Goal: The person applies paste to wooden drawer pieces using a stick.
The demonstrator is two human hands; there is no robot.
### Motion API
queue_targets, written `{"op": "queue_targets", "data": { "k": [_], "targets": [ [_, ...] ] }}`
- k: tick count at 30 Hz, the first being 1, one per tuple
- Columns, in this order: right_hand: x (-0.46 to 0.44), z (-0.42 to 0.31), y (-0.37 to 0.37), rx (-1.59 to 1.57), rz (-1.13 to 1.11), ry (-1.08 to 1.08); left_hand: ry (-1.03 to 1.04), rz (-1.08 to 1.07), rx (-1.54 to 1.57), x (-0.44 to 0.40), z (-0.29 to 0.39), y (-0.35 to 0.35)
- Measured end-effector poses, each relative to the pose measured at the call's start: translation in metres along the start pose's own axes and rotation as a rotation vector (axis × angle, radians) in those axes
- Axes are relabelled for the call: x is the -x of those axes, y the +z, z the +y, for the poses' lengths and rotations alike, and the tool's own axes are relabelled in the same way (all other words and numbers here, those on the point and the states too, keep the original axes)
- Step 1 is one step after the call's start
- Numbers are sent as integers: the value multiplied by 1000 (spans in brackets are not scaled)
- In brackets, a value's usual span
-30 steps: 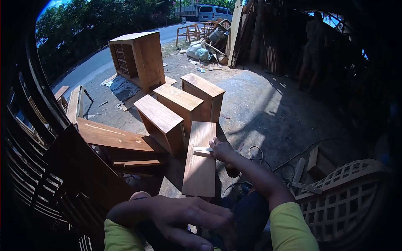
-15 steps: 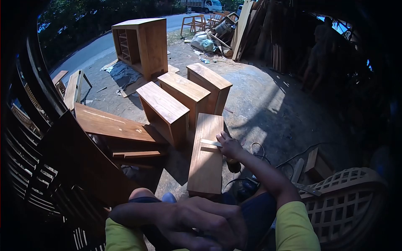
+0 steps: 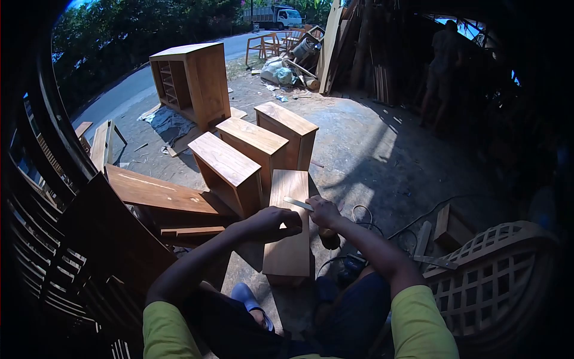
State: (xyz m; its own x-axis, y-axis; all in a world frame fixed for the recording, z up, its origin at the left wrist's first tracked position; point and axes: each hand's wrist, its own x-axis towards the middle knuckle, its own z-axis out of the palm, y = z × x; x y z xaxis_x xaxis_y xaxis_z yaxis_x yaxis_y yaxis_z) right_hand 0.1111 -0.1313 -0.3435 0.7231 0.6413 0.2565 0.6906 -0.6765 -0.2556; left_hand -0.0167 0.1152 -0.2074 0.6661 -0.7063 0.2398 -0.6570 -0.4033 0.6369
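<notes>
A wooden drawer (image 3: 286, 251) stands on its side between my feet, its broad pale face up. My right hand (image 3: 323, 213) is closed around one end of a flat, pale strip (image 3: 297, 203), which points left over the drawer's upper part. Over the drawer's left edge is my left hand (image 3: 276, 224), fingers curled towards the thumb; whatever the fingertips pinch, if anything, is hidden. Just below my right hand, a dark jar-like container (image 3: 329, 239) sits beside the drawer.
Three similar drawers (image 3: 224, 157) stand ahead, with a cabinet carcass (image 3: 206, 84) behind them. Wooden panels (image 3: 161, 188) lean at left. A power tool (image 3: 351, 268) with cables, a wood block (image 3: 454, 230) and a lattice chair back (image 3: 487, 275) are at right. A person (image 3: 442, 66) stands in the far shade.
My left hand has risen from near my lap and reached forward to the drawer. My right hand still holds the strip, now angled downward to the right. The view has tilted slightly.
</notes>
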Motion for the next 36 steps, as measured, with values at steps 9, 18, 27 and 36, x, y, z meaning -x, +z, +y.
{"op": "queue_targets", "data": {
  "k": [9, 18, 27, 36],
  "targets": [
    [23, 35, -20, 250, -310, 218, -651, 140, -154, 58, -162, 31],
    [5, 50, -28, 170, -288, 352, -716, -118, -28, 60, -179, 35],
    [9, 30, -31, 185, -375, 274, -725, -235, 48, 53, -187, 47],
    [10, 43, -37, 186, -402, 347, -774, 99, 510, 45, -186, 81]
  ]
}}
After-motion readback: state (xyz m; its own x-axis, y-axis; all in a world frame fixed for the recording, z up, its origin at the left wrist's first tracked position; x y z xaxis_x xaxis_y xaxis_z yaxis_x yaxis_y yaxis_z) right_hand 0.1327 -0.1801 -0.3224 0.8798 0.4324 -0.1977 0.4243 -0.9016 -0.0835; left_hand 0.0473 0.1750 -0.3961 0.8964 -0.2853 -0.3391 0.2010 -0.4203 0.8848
